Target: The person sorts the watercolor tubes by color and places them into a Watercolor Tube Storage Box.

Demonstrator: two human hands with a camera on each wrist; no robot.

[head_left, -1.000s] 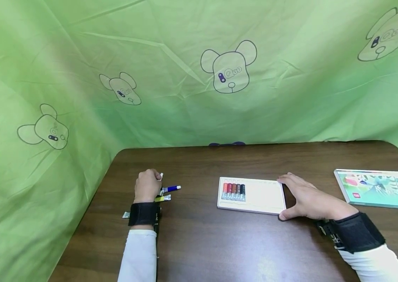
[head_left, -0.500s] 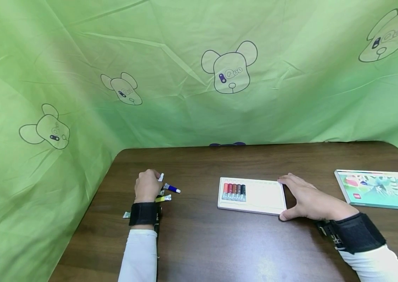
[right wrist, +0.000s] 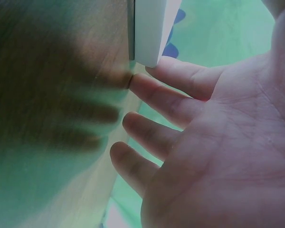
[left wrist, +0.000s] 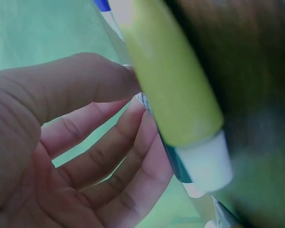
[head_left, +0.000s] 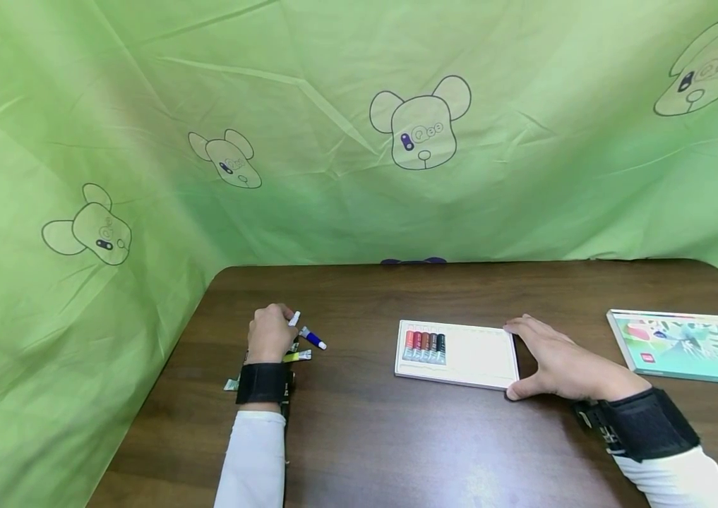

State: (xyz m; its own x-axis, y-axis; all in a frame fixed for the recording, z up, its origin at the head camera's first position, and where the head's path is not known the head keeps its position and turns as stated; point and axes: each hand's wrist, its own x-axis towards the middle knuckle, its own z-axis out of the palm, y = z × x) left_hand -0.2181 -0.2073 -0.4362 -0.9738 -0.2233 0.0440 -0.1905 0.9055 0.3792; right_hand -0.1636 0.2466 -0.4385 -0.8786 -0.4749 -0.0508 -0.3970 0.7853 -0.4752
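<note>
My left hand (head_left: 270, 335) is among loose paint tubes at the table's left. In the left wrist view, its thumb and fingertips pinch a tube partly hidden behind a yellow paint tube (left wrist: 175, 80). A white cap (head_left: 295, 319) pokes out beyond the fingers. A blue paint tube (head_left: 313, 337) lies just to the right, slanted. My right hand (head_left: 565, 363) rests at the right end of a white tray (head_left: 482, 353), thumb and index finger touching its two corners, the other fingers fairly straight. Several red, brown and dark tubes (head_left: 425, 346) sit in the tray's left part.
A flat teal printed box (head_left: 689, 346) lies at the right of the brown table (head_left: 359, 437). Behind hangs a green cloth (head_left: 320, 212) with bear drawings. Another tube (head_left: 231, 385) shows beside the left wrist.
The blue tube has swung from nearly level to slanted, its cap end lower. My left hand and the white cap have shifted slightly. My right hand has stayed at the tray.
</note>
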